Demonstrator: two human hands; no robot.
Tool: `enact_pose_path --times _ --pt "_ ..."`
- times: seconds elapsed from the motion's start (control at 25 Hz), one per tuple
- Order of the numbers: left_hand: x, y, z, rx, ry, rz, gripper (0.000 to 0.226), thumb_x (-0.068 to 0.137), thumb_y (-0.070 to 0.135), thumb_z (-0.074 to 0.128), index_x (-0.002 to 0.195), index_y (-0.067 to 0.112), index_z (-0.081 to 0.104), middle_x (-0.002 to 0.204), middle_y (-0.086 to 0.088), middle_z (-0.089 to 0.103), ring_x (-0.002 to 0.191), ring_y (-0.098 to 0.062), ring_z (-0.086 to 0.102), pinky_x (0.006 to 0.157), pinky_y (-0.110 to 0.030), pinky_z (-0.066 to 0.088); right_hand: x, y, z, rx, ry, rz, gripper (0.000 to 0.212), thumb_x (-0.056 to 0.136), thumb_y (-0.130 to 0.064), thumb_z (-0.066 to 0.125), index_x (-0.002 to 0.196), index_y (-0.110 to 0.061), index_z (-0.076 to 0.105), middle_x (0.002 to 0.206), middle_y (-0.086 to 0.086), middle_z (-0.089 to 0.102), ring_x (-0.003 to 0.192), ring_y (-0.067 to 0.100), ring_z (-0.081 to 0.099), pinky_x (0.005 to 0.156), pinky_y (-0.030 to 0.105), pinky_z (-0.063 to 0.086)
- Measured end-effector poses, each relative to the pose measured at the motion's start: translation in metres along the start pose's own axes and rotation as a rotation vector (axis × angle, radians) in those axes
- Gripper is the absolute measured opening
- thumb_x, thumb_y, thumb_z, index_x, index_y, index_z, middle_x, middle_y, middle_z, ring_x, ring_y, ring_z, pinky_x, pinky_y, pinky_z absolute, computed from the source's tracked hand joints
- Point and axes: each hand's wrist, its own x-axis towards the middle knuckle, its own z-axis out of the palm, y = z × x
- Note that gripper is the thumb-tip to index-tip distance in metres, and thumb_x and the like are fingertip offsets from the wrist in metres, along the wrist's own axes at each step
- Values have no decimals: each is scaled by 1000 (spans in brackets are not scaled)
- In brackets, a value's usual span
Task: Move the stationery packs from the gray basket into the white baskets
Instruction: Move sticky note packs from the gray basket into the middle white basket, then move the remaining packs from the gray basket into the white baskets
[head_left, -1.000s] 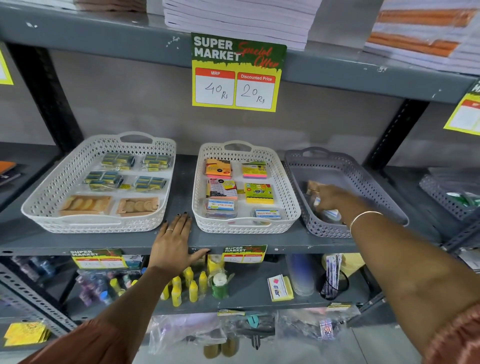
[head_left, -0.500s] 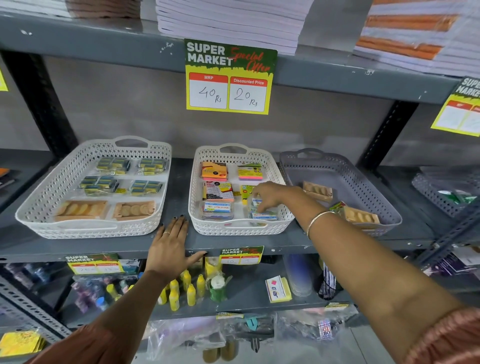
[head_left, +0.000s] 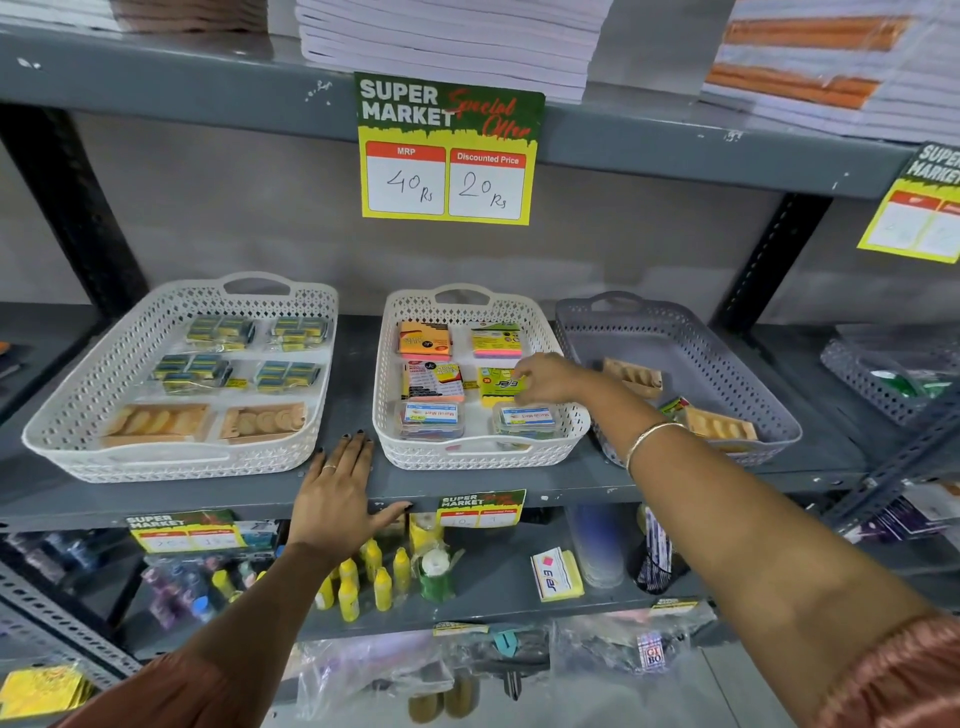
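Right price sign (head_left: 919, 208) edge-cropped, blurred

We see our two bare forearms ending in shiny, rust-pink satin sleeves, gathered at the cuffs near the bottom corners. Our left hand (head_left: 337, 501) wears a thin pale ring (head_left: 329, 467) on one of its fingers (head_left: 347, 453), and its nails are painted dark. Our right hand (head_left: 550, 378) has a slim, light-coloured metal bangle (head_left: 649, 436) around the wrist.
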Motion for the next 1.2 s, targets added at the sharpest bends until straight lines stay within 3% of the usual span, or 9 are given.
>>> enact_pose_path --times 0.08,0.16,0.32,0.48,0.6,0.76,0.92,1.08,1.2 --pt "0 0 0 2 -4 0 104 75 82 10 132 3 45 136 -15 49 127 -29 43 105 -48 33 -2 24 -13 16 194 100 40 90 -12 57 130 -5 54 134 15 55 121 30 54 97 37 46" --pt "1 0 0 0 -6 1 104 75 82 10 131 2 46 134 -16 50 125 -30 44 103 -48 34 -12 56 -17 -205 268 293 37 91 -5 51 127 -4 54 131 18 56 120 32 55 95 39 48" --pt "1 -1 1 -6 -1 9 104 75 82 11 130 1 47 133 -16 51 125 -30 44 102 -49 35 -43 111 1 -352 177 652 48 96 -18 44 141 -4 39 145 19 39 137 36 35 109 46 37" --pt "1 0 2 -1 13 11 104 75 82 11 129 1 48 133 -17 52 124 -30 45 102 -49 36 -52 133 13 -344 38 833 47 93 -21 50 138 -9 49 142 11 51 132 31 47 106 41 43" --pt "2 0 1 -1 15 11 104 75 81 11 129 0 48 132 -17 52 124 -30 46 101 -49 36 -48 133 14 -395 30 790 42 94 -16 50 135 -9 53 140 9 54 131 29 49 102 38 45" --pt "0 1 0 3 17 15 103 75 81 13 130 1 47 133 -16 52 124 -30 46 101 -48 37 -36 117 4 -332 133 790 44 97 -19 43 140 -9 46 144 15 47 136 33 40 108 46 39" --pt "-5 1 -7 -8 37 65 92 77 75 29 132 2 43 134 -16 51 124 -29 46 106 -42 29 -7 66 -31 -239 267 692 65 82 -37 60 138 -7 45 146 19 43 135 37 41 106 52 39" --pt "-28 -7 -27 36 162 238 74 87 61 32 134 5 36 137 -16 47 129 -28 32 110 -38 11 21 -38 -64 -108 483 381 66 81 -43 61 133 -7 43 137 18 44 129 35 42 102 49 41" --pt "-38 -44 -54 22 322 87 75 86 58 35 136 3 30 142 -18 39 132 -29 25 111 -39 6 40 -132 -59 -17 471 110 68 82 -44 62 136 -10 39 139 16 40 132 33 37 100 46 43"
